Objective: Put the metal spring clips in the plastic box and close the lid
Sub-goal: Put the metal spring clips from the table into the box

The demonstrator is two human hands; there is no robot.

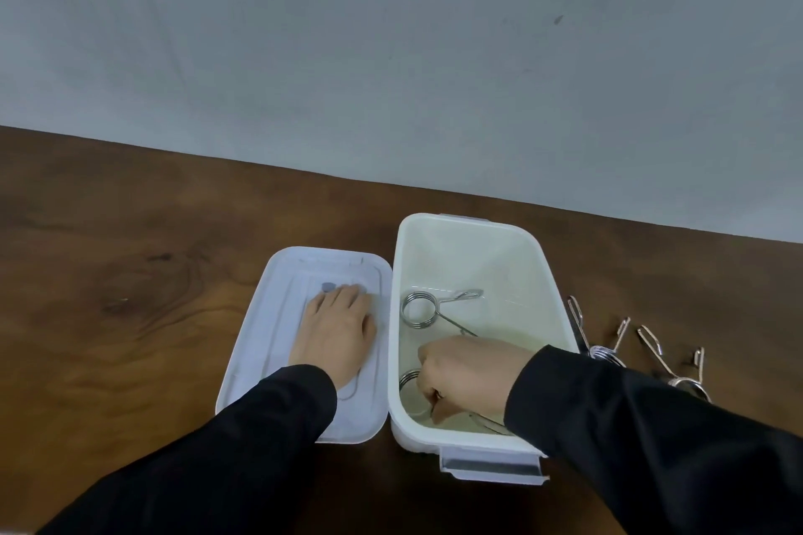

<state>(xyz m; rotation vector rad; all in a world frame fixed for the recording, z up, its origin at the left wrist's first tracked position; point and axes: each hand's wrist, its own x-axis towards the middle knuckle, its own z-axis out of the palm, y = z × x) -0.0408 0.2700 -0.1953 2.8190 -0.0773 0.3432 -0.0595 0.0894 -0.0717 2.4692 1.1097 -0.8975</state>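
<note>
— Brown wooden tabletop (130,274) against a grey wall (391,35). Stock, please.

— Item: plastic box (539,274), open, white. Holds one spring clip (423,309) lying free at mid-floor, and a second clip (410,382) at the near end under my right hand (469,378). Its grip is curled down at that clip; whether the fingers are clamped on it or just letting go, I cannot tell.

— Lid?

— Item: lid (278,343), flat on the tabletop, touching the box's left side. My left hand (336,334) rests on it, palm down, fingers flat, gripping nothing.

— Outstanding?

— Two loose clips (608,345) on the tabletop just right of the box. I judge loading is half done. Next: lift the right hand clear of the rim and reach across for those. My own sleeve (652,417) covers their coils.
</note>
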